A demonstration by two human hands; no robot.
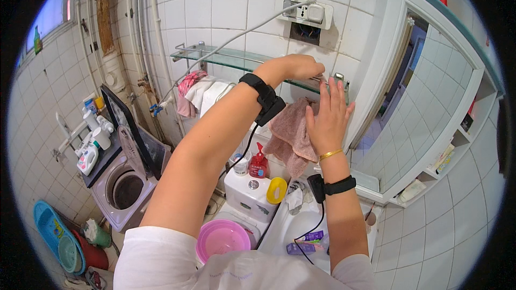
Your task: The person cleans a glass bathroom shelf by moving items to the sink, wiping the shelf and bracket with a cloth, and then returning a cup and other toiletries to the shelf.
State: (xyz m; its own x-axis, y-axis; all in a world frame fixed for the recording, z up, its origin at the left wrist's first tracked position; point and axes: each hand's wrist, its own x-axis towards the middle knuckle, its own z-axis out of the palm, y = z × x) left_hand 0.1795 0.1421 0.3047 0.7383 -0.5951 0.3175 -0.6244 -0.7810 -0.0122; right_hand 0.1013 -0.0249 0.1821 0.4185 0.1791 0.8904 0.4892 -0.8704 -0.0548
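My left hand (297, 67) is at the right part of a wall-mounted glass shelf (231, 58), its fingers curled down near the metal rail. Its palm side is hidden, so what it may hold cannot be told. My right hand (329, 119) is raised with fingers apart, its fingertips at the shelf's front edge. Beside its thumb, a brownish-pink towel (292, 135) hangs below the shelf. White cloths (213, 90) and a pink patterned cloth (192, 82) hang further left under the shelf.
Below stand a toilet cistern (246, 197) with a red pump bottle (258, 166), a pink basin (223, 239) and a white washbasin (296, 225). A mirror cabinet (427, 100) is at right. An open washing machine (125, 193) stands left. A grey cable (238, 37) crosses the shelf.
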